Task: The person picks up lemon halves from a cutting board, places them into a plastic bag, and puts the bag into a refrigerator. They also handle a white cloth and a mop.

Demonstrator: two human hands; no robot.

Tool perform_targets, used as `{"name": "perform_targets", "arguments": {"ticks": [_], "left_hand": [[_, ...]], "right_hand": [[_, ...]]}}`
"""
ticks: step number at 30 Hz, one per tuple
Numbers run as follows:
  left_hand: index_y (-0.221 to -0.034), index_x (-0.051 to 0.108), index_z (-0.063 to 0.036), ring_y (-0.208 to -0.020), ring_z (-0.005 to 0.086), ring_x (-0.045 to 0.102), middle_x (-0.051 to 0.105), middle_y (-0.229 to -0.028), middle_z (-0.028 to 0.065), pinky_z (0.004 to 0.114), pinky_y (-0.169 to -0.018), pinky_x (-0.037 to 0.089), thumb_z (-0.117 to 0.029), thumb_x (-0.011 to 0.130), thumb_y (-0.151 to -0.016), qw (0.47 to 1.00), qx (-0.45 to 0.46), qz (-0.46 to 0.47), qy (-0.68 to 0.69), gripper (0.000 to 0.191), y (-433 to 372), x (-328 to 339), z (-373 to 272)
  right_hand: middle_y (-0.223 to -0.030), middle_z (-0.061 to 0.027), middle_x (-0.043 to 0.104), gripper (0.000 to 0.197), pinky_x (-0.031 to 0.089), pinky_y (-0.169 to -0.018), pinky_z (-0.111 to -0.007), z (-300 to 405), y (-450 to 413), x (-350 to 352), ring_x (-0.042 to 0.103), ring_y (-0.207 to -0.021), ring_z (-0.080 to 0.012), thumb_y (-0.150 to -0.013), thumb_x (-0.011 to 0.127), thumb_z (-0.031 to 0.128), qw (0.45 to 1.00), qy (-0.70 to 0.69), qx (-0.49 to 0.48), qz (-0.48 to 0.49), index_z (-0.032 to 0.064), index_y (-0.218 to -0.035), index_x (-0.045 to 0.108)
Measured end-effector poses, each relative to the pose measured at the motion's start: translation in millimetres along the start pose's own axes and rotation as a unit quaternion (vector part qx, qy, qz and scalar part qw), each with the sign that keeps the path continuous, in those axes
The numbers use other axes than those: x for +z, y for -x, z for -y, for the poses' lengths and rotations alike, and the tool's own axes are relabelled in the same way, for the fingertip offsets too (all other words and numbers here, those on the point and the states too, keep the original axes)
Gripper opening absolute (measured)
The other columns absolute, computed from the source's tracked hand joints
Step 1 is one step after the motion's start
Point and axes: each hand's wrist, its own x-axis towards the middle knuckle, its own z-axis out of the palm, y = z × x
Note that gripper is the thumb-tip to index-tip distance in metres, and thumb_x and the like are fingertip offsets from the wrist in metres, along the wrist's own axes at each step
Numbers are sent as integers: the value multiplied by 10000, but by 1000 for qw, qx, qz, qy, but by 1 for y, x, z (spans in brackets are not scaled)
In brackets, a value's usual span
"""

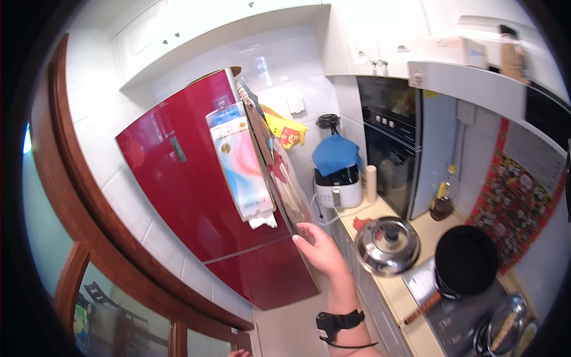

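My right hand is raised in front of the refrigerator's right edge, thumb and fingers apart, holding nothing. A black strap with a small device is around its wrist. Up and to the left of it, a pastel-coloured tissue pack hangs on the red refrigerator; a white tissue sticks out of its lower end, apart from my fingers. Bags and cloths hang along the refrigerator's side, just above my hand. Only some fingertips of my left hand show at the bottom edge.
The counter on the right carries a steel lid, a black pan with a wooden handle, an oil bottle and a white air fryer under a blue cloth. A wood-framed glass door stands at left.
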Motion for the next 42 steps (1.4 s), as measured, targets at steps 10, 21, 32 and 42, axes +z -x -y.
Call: {"name": "perform_targets", "arguments": {"ticks": [10,21,32,42], "left_hand": [[-939,589,-39,-604,218,554,610,-773,73,262,-478,430,-194,515,-869,981,60,-149,110,185,6,181,-151],[-877,581,-77,-644,241,601,627,-771,63,330,-564,508,-189,570,-834,982,7,-149,117,120,-50,245,-216],[-928,561,-68,-810,245,627,644,-889,97,305,-694,524,-149,517,-866,995,-18,-44,90,111,-70,255,-240],[-971,550,-67,-884,267,619,623,-898,100,335,-723,516,-213,496,-888,999,7,-30,38,176,-37,254,-235]], "right_hand": [[-1115,-173,580,336,418,-894,-315,-106,-349,7,557,-1039,-251,-828,608,176,982,52,-87,-159,-2,-1107,549],[-902,-122,604,256,351,-864,-444,-117,-501,10,554,-915,-296,-698,635,123,939,314,-119,-79,71,-945,596],[-872,-92,554,319,318,-924,-427,-101,-432,40,525,-917,-265,-687,584,27,932,308,-189,-35,54,-1004,615],[-1325,-238,347,567,138,-1033,-591,-80,-353,37,240,-1285,-417,-776,629,255,936,336,-77,-68,52,-1269,438]]}}
